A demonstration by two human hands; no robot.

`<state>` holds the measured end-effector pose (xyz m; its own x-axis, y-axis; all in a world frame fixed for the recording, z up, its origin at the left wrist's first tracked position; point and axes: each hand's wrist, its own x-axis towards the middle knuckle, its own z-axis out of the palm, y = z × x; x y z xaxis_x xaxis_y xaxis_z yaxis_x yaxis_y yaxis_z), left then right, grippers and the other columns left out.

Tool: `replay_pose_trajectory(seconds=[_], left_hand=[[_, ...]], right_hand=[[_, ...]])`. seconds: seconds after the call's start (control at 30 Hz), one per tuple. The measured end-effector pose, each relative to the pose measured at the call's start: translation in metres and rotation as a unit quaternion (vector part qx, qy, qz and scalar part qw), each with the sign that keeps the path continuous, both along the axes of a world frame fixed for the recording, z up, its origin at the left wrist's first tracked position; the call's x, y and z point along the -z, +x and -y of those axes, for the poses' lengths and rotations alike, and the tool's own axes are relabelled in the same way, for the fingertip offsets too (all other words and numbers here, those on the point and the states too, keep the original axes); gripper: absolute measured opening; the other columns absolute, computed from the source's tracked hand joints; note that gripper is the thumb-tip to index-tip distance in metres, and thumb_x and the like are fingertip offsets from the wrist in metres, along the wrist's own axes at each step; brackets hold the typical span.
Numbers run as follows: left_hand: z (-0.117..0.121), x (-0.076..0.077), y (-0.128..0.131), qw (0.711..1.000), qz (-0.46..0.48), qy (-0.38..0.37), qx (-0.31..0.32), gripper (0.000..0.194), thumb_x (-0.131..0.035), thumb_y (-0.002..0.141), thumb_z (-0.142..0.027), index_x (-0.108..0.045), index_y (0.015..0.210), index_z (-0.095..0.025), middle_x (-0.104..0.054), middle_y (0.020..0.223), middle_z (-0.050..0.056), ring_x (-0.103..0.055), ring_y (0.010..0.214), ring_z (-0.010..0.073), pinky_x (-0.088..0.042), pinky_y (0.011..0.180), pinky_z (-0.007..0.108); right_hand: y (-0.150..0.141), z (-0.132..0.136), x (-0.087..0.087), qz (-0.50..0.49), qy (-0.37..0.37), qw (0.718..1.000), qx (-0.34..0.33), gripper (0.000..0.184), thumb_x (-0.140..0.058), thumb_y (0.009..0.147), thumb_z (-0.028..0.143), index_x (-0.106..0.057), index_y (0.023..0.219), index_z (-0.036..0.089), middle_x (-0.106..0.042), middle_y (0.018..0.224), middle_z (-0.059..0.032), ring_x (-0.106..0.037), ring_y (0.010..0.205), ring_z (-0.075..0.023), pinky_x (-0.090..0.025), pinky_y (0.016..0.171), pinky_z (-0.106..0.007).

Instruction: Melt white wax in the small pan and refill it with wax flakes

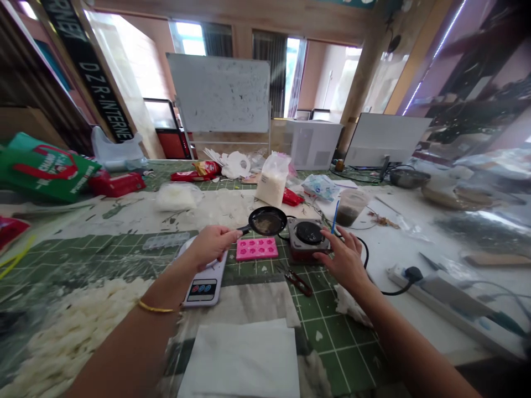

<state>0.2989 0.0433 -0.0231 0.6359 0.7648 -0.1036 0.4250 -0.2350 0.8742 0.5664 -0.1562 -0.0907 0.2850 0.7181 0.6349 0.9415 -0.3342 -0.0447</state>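
Left hand [211,247] has fingers closed on the handle of a small black frying pan [266,221]; right hand [342,260] has fingers spread open, just beside an electric hot plate [307,237].

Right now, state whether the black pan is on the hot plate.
Off: the left hand holds the black pan up by its handle, and the hot plate's burner lies uncovered.

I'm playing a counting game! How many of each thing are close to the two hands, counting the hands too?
Bare hands (left, right): 2
Black frying pan: 1
Grey electric hot plate: 1
Pink silicone mould: 1
White digital kitchen scale: 1
Clear plastic tray: 1
Dark red snips: 1
Total: 8
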Motion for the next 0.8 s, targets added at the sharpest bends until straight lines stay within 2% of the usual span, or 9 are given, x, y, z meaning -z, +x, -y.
replay_pose_trajectory(seconds=[0.2, 0.3, 0.4, 0.47, 0.53, 0.6, 0.63, 0.7, 0.8], left_hand=[[-0.017, 0.015, -0.032, 0.999, -0.009, 0.007, -0.041, 0.041, -0.054, 0.069, -0.057, -0.055, 0.067, -0.017, -0.036, 0.046, -0.007, -0.037, 0.037, 0.0080, -0.031, 0.037, 0.020], [-0.015, 0.019, -0.037, 0.998, -0.001, -0.002, -0.055, 0.040, -0.055, 0.068, -0.056, -0.056, 0.067, -0.017, -0.036, 0.046, -0.007, -0.035, 0.037, 0.0079, -0.030, 0.037, 0.020], [-0.009, 0.022, -0.039, 0.998, 0.008, -0.024, -0.057, 0.039, -0.055, 0.069, -0.056, -0.054, 0.066, -0.017, -0.035, 0.046, -0.007, -0.035, 0.038, 0.0078, -0.032, 0.037, 0.020], [-0.004, 0.024, -0.039, 0.997, 0.011, -0.036, -0.061, 0.039, -0.055, 0.069, -0.056, -0.053, 0.064, -0.018, -0.033, 0.045, -0.008, -0.035, 0.038, 0.0080, -0.033, 0.037, 0.020], [-0.001, 0.025, -0.040, 0.997, 0.007, -0.034, -0.070, 0.038, -0.056, 0.068, -0.055, -0.051, 0.062, -0.018, -0.032, 0.044, -0.008, -0.035, 0.038, 0.0083, -0.033, 0.036, 0.020], [0.000, 0.027, -0.041, 0.997, 0.001, -0.022, -0.076, 0.038, -0.056, 0.069, -0.054, -0.050, 0.060, -0.018, -0.034, 0.044, -0.007, -0.036, 0.038, 0.0086, -0.033, 0.036, 0.020], [-0.001, 0.028, -0.040, 0.997, -0.001, -0.018, -0.079, 0.038, -0.055, 0.069, -0.055, -0.049, 0.059, -0.018, -0.034, 0.044, -0.007, -0.036, 0.038, 0.0085, -0.033, 0.036, 0.020], [-0.002, 0.031, -0.040, 0.996, 0.003, -0.020, -0.082, 0.039, -0.055, 0.070, -0.055, -0.048, 0.058, -0.018, -0.034, 0.045, -0.007, -0.036, 0.038, 0.0081, -0.033, 0.035, 0.020], [-0.003, 0.036, -0.038, 0.995, 0.019, -0.037, -0.086, 0.039, -0.056, 0.069, -0.054, -0.047, 0.057, -0.018, -0.034, 0.045, -0.007, -0.034, 0.038, 0.0074, -0.033, 0.035, 0.020]], right_hand=[[0.009, -0.013, 0.001, -0.026, -0.005, 0.999, 0.036, 0.052, -0.057, 0.075, 0.044, -0.048, 0.122, 0.024, -0.058, 0.122, -0.0081, -0.037, 0.124, -0.0286, -0.021, 0.100, -0.047], [0.013, -0.022, -0.001, -0.041, -0.013, 0.998, 0.046, 0.056, -0.059, 0.073, 0.045, -0.047, 0.123, 0.024, -0.057, 0.122, -0.0095, -0.037, 0.124, -0.0301, -0.023, 0.098, -0.049], [0.012, -0.022, -0.012, -0.036, -0.027, 0.998, 0.048, 0.058, -0.060, 0.071, 0.047, -0.049, 0.123, 0.022, -0.059, 0.119, -0.0117, -0.041, 0.121, -0.0313, -0.027, 0.095, -0.049], [0.009, -0.011, -0.025, -0.022, -0.029, 0.999, 0.032, 0.047, -0.055, 0.076, 0.044, -0.054, 0.117, 0.020, -0.064, 0.109, -0.0110, -0.050, 0.112, -0.0288, -0.032, 0.092, -0.045], [0.004, 0.010, -0.041, -0.008, -0.034, 0.999, 0.014, 0.029, -0.047, 0.083, 0.038, -0.064, 0.099, 0.021, -0.069, 0.088, -0.0072, -0.061, 0.088, -0.0218, -0.038, 0.087, -0.038], [-0.002, 0.038, -0.050, 0.004, -0.066, 0.998, 0.021, 0.027, -0.044, 0.085, 0.036, -0.065, 0.091, 0.022, -0.067, 0.067, -0.0034, -0.061, 0.064, -0.0181, -0.042, 0.078, -0.035], [-0.004, 0.052, -0.051, 0.009, -0.096, 0.995, 0.030, 0.027, -0.044, 0.084, 0.037, -0.065, 0.092, 0.022, -0.068, 0.069, -0.0035, -0.061, 0.062, -0.0189, -0.044, 0.074, -0.036], [-0.008, 0.077, -0.040, 0.012, -0.150, 0.988, 0.039, 0.028, -0.050, 0.080, 0.041, -0.065, 0.094, 0.023, -0.068, 0.071, -0.0051, -0.062, 0.064, -0.0224, -0.046, 0.063, -0.036], [-0.011, 0.101, 0.000, -0.020, -0.179, 0.984, -0.008, 0.026, -0.055, 0.075, 0.037, -0.066, 0.094, 0.024, -0.071, 0.078, -0.0066, -0.066, 0.072, -0.0247, -0.051, 0.059, -0.035]])
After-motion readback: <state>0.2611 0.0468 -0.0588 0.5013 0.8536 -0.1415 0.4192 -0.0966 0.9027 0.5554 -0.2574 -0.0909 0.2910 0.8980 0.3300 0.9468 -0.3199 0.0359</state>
